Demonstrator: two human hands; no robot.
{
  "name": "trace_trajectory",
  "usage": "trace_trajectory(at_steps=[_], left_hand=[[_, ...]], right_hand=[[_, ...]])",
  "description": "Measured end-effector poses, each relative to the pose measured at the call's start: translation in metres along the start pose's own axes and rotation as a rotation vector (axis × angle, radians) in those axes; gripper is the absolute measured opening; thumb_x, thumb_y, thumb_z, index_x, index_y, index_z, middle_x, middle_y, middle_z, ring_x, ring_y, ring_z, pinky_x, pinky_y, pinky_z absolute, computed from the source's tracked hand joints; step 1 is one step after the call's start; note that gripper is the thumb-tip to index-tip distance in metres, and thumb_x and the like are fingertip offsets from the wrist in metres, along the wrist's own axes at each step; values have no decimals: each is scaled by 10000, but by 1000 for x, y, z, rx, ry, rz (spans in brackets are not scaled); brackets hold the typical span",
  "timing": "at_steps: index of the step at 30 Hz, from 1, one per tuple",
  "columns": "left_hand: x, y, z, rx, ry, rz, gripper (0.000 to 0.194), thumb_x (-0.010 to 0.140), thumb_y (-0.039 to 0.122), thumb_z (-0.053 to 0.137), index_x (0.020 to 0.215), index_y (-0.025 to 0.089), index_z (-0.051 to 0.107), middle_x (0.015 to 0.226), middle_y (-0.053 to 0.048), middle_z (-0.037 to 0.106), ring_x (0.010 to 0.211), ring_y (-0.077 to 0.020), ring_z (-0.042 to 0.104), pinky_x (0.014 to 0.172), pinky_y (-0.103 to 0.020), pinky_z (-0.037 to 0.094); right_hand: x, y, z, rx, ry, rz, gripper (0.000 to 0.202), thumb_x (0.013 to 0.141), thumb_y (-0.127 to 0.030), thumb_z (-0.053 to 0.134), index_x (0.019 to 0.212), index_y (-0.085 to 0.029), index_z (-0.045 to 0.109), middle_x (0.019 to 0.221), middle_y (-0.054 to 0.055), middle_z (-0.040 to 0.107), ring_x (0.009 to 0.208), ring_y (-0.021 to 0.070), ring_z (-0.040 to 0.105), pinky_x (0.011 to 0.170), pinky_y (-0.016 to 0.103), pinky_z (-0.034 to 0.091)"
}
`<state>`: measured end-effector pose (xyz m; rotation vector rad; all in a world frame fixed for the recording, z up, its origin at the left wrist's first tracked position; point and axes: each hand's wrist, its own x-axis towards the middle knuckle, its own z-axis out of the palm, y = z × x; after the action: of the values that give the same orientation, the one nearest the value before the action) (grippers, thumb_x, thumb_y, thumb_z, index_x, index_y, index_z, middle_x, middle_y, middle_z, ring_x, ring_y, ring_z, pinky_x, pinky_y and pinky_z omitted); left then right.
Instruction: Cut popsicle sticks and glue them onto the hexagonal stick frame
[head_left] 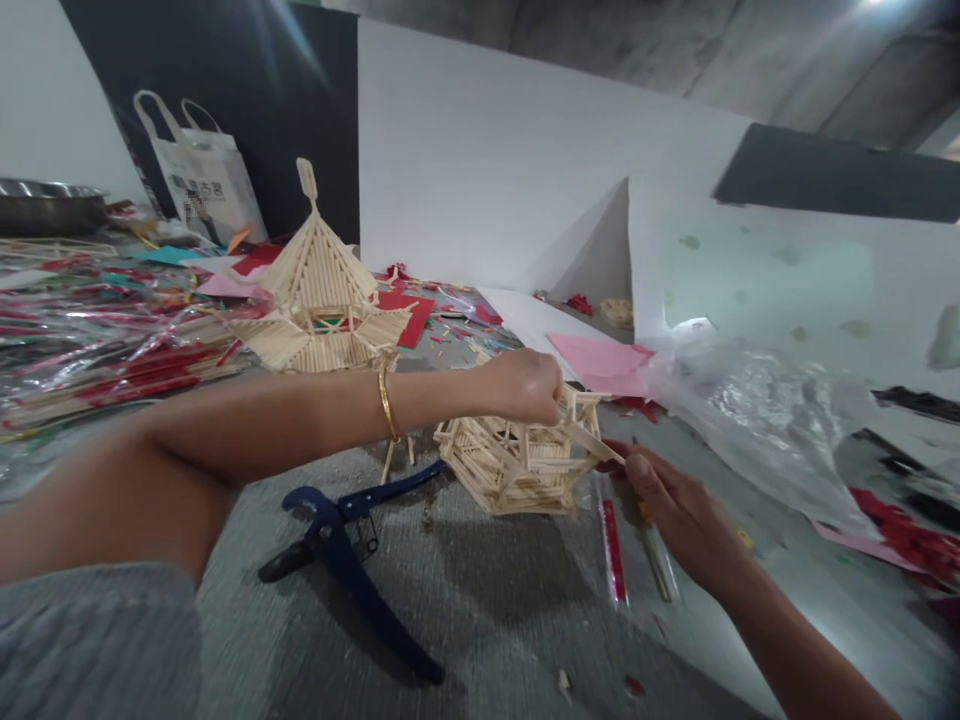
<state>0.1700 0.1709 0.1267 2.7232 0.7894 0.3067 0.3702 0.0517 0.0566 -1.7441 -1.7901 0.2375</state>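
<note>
A pale lantern-like model built from wooden sticks (517,470) is tilted above the grey floor, casting a shadow below. My left hand (525,385) is closed at its top edge, with the fingertips hidden behind the fist. My right hand (671,505) pinches one end of a flat wooden craft stick (598,443) between thumb and fingers. The stick's other end reaches the model's upper right side, just under my left fist. Behind my left forearm stands a second stick model with a pointed roof (322,270).
A blue-handled cutter (349,570) lies in front. Red packaging strip (613,550) and a clear tube (660,565) lie near my right hand. Plastic sheeting (765,420) is at right, bundled sticks (135,385) at left. Behind are a white bag (206,180) and pink paper (600,362).
</note>
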Motion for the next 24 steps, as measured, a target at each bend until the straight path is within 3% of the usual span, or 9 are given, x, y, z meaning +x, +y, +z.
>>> trace_trajectory(at_steps=[14, 24], left_hand=[[4, 2, 0, 102, 51, 85, 347, 646, 140, 536, 942, 59, 699, 827, -162, 681, 814, -242, 588, 689, -324, 440], [4, 8, -10, 160, -30, 138, 330, 619, 91, 562, 911, 14, 695, 851, -190, 683, 762, -239, 588, 577, -307, 430]], right_hand=[[2, 11, -1, -30, -5, 48, 568, 874, -618, 329, 1117, -220, 654, 917, 80, 714, 886, 257, 655, 747, 361, 524], [2, 12, -1, -2, 4, 77, 536, 871, -606, 355, 1109, -233, 659, 960, 70, 715, 922, 263, 649, 762, 377, 518]])
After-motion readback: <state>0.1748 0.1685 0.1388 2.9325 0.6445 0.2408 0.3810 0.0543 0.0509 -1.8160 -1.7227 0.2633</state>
